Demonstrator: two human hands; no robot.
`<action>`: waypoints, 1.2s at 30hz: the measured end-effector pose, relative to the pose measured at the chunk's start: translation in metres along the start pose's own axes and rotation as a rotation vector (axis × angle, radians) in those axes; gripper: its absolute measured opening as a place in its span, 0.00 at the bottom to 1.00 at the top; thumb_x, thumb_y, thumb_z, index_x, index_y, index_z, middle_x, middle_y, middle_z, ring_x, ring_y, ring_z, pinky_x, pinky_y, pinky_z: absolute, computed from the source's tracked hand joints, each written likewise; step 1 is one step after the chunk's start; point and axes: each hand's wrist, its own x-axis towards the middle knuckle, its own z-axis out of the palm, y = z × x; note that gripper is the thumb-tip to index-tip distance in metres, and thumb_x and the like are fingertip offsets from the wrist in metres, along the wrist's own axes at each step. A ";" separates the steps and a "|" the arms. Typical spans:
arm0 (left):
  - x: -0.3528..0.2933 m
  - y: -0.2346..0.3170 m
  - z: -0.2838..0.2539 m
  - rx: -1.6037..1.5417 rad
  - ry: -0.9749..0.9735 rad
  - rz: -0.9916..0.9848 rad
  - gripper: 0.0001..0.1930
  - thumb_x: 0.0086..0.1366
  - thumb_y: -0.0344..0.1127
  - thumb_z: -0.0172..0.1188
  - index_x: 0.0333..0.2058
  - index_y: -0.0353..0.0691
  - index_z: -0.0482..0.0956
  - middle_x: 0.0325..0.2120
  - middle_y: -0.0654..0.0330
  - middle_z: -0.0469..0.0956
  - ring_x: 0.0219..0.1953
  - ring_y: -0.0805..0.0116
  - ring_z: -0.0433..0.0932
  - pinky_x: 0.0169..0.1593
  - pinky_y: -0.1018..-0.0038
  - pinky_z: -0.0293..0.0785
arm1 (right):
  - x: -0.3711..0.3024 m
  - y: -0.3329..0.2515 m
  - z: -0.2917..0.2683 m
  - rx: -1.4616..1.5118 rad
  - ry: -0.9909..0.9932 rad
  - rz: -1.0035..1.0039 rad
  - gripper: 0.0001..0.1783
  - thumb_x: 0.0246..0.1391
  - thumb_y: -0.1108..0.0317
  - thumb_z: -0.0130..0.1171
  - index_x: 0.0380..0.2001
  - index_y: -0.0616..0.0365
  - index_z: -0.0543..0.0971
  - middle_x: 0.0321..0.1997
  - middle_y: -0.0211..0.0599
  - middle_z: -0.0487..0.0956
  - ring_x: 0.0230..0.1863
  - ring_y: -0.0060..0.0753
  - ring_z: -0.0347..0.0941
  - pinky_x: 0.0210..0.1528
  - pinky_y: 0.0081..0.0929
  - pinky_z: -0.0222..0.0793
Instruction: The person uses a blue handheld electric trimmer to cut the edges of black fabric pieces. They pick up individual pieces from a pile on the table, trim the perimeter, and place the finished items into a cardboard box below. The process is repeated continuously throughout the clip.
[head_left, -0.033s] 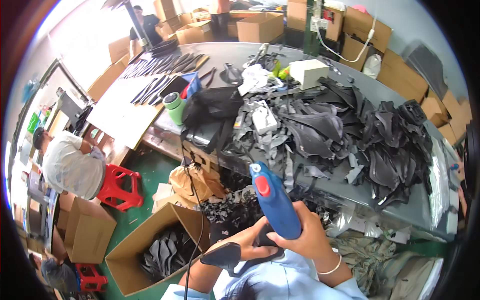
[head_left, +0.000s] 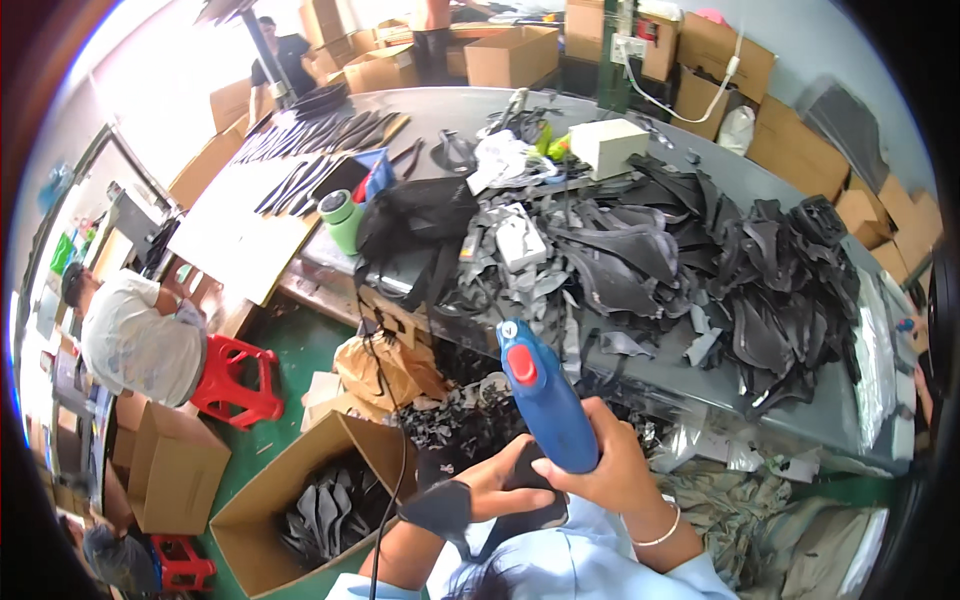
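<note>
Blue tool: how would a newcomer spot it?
Find the grey table. In front of it, at the picture's lower middle, the right grip holds the blue tool, whose bright red button sets it apart from the dark material below.

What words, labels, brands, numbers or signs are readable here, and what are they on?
No text is legible.
Blue handheld tool in the right hand: a pale round mark beyond the red button, too small to make out.
White box on the table: any print is too blurred to read.
</note>
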 end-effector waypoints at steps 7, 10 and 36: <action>0.014 -0.026 0.034 -0.396 0.178 0.296 0.27 0.62 0.39 0.53 0.56 0.33 0.59 0.45 0.54 0.70 0.45 0.67 0.73 0.50 0.69 0.69 | 0.012 0.016 -0.018 0.102 0.354 -0.023 0.24 0.40 0.63 0.70 0.36 0.60 0.68 0.25 0.29 0.74 0.26 0.19 0.67 0.32 0.21 0.67; 0.028 -0.017 0.038 -0.870 0.523 0.304 0.24 0.65 0.42 0.49 0.56 0.38 0.61 0.47 0.56 0.69 0.52 0.67 0.68 0.55 0.66 0.64 | 0.010 0.014 -0.008 0.046 0.300 -0.031 0.29 0.38 0.58 0.72 0.37 0.61 0.68 0.23 0.33 0.77 0.25 0.25 0.75 0.31 0.24 0.70; -0.017 0.010 -0.015 -0.373 0.835 0.570 0.18 0.56 0.33 0.55 0.43 0.26 0.72 0.41 0.45 0.76 0.44 0.60 0.76 0.52 0.68 0.71 | -0.032 0.025 0.005 -0.567 0.101 -0.313 0.24 0.31 0.63 0.72 0.31 0.61 0.72 0.18 0.36 0.76 0.18 0.36 0.72 0.25 0.28 0.66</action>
